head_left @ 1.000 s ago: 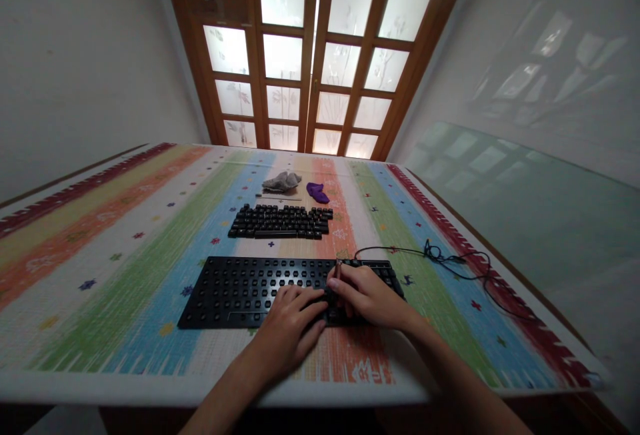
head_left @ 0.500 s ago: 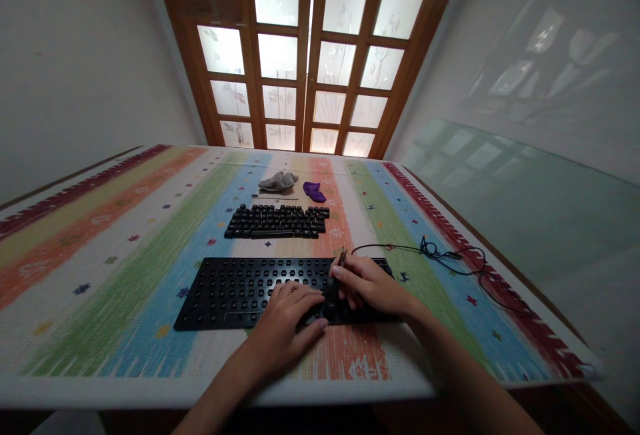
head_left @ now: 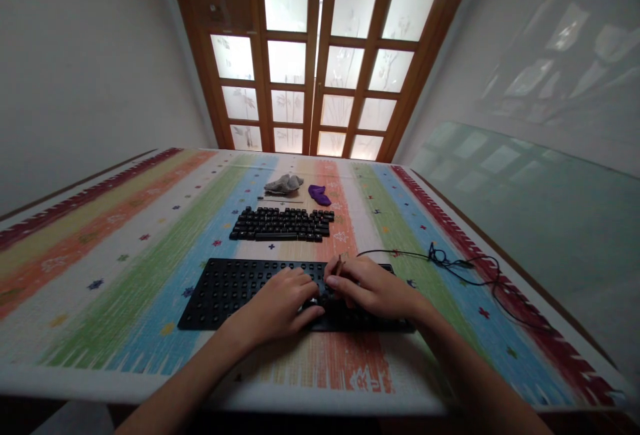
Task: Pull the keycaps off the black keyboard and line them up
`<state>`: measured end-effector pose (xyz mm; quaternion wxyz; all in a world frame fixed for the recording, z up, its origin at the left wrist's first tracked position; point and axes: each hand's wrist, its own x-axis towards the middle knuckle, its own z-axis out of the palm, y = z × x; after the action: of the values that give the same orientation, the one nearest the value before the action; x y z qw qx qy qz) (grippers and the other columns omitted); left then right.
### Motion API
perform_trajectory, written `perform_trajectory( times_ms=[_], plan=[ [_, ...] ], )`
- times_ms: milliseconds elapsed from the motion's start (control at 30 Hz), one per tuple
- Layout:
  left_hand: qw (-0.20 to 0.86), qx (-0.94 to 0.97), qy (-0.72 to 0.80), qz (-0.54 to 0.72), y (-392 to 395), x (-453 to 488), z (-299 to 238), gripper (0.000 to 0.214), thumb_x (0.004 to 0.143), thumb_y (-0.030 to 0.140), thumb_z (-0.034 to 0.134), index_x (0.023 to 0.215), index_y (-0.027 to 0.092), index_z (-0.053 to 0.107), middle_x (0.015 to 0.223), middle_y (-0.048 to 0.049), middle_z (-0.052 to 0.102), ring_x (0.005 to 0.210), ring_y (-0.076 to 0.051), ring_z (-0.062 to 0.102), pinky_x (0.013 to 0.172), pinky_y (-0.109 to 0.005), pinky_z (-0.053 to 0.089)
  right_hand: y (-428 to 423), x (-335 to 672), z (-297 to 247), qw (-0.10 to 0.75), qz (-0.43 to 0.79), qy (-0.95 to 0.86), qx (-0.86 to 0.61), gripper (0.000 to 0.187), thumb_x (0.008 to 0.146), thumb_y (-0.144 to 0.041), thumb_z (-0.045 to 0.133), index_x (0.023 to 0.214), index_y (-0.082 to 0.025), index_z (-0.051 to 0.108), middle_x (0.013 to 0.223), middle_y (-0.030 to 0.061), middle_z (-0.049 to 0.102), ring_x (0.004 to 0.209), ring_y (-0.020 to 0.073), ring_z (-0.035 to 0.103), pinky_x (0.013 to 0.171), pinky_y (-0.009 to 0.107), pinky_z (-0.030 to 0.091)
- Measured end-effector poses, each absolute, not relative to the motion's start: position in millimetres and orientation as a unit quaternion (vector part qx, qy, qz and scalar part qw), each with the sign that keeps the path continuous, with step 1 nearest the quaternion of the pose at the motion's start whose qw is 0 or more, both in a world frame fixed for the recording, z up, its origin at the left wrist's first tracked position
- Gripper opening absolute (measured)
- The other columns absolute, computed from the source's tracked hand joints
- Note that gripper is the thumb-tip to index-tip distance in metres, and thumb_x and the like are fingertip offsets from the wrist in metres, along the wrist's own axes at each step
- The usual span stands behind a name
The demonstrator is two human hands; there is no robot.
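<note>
A black keyboard [head_left: 220, 295] with its keycaps off lies crosswise on the table in front of me, rows of small switch stems showing. My left hand [head_left: 283, 305] rests on its middle, fingers bent and thumb apart, with a gap between thumb and forefinger. Close to it, my right hand [head_left: 367, 285] is closed in a pinch around a thin brown tool [head_left: 341, 264], whose upper end pokes out above the fingers. The tool's lower end is hidden by the hand, so its kind cannot be made out. The keyboard's right part is largely covered by my right hand.
Loose black keycaps [head_left: 283, 224] sit in rows beyond the keyboard. Behind them are a thin rod [head_left: 285, 200], a crumpled grey cloth [head_left: 284, 185] and a purple cloth [head_left: 320, 195]. A black cable [head_left: 450, 263] lies tangled at the right on the striped tablecloth [head_left: 150, 268].
My right hand has turned so that the tool shows less. My left hand has shifted slightly up the keyboard, closer to the right one. The whole view has moved slightly.
</note>
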<state>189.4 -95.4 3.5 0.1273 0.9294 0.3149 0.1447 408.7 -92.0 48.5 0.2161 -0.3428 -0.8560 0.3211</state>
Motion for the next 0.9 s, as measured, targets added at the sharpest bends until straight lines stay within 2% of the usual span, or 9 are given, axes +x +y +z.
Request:
perform_trajectory(
  times_ms=[167,333,433,500,633,767,900],
  plan=[
    [0.11,0.936,0.299,0.152,-80,194,12,0.018,0.094,0.028,0.059,0.108,0.018,0.064,0.098,-0.0068,0.067,0.089,-0.022,0.061,0.082,-0.035,0.047,-87,409,50,0.227,0.31,-0.859,-0.338,0.021,0.102,-0.032,0.043,0.093,-0.02,0.058,0.077,0.0019,0.064,0.072,0.017,0.06,0.073,0.03,0.046],
    [0.116,0.93,0.308,0.161,-63,196,19,0.013,0.092,0.029,0.062,0.093,0.017,0.067,0.09,-0.0055,0.065,0.083,-0.02,0.06,0.077,-0.032,0.047,-76,417,46,0.27,0.296,-0.852,-0.339,0.027,0.102,-0.033,0.043,0.082,-0.02,0.056,0.082,0.0032,0.063,0.074,0.016,0.06,0.074,0.03,0.047],
    [0.147,0.926,0.299,0.176,-54,196,24,0.011,0.092,0.026,0.062,0.09,0.016,0.068,0.088,-0.0049,0.064,0.082,-0.018,0.06,0.076,-0.03,0.046,-69,424,40,0.294,0.306,-0.834,-0.352,0.033,0.102,-0.038,0.043,0.079,-0.019,0.056,0.079,0.0033,0.061,0.068,0.0143,0.058,0.069,0.028,0.047],
    [0.163,0.923,0.291,0.193,-49,196,27,0.009,0.091,0.023,0.062,0.089,0.016,0.067,0.088,-0.0045,0.064,0.082,-0.017,0.059,0.076,-0.029,0.046,-64,427,33,0.32,0.334,-0.805,-0.372,0.037,0.102,-0.044,0.043,0.079,-0.018,0.057,0.076,0.003,0.061,0.064,0.0133,0.057,0.063,0.027,0.047],
    [0.179,0.908,0.295,0.237,-43,195,29,0.01,0.091,0.024,0.062,0.088,0.017,0.067,0.087,-0.0042,0.064,0.082,-0.017,0.059,0.075,-0.028,0.045,-55,434,17,0.382,0.468,-0.696,-0.388,0.043,0.095,-0.059,0.048,0.091,-0.017,0.055,0.072,0.0008,0.06,0.054,0.0122,0.058,0.052,0.026,0.047],
    [0.243,0.868,0.315,0.297,-36,196,24,0.011,0.088,0.027,0.065,0.09,0.017,0.069,0.083,-0.0019,0.067,0.076,-0.014,0.059,0.068,-0.026,0.044,-51,439,7,0.447,0.521,-0.627,-0.369,0.042,0.089,-0.058,0.06,0.098,-0.017,0.056,0.068,-0.002,0.06,0.049,0.0115,0.058,0.046,0.024,0.045],
    [0.291,0.812,0.352,0.364,-27,201,19,0.015,0.086,0.032,0.067,0.089,0.017,0.071,0.079,-0.0007,0.068,0.068,-0.012,0.056,0.062,-0.024,0.043,-48,440,1,0.494,0.542,-0.572,-0.367,0.043,0.086,-0.059,0.063,0.095,-0.018,0.057,0.07,0.0001,0.065,0.046,0.0111,0.059,0.04,0.022,0.04]
  ],
)
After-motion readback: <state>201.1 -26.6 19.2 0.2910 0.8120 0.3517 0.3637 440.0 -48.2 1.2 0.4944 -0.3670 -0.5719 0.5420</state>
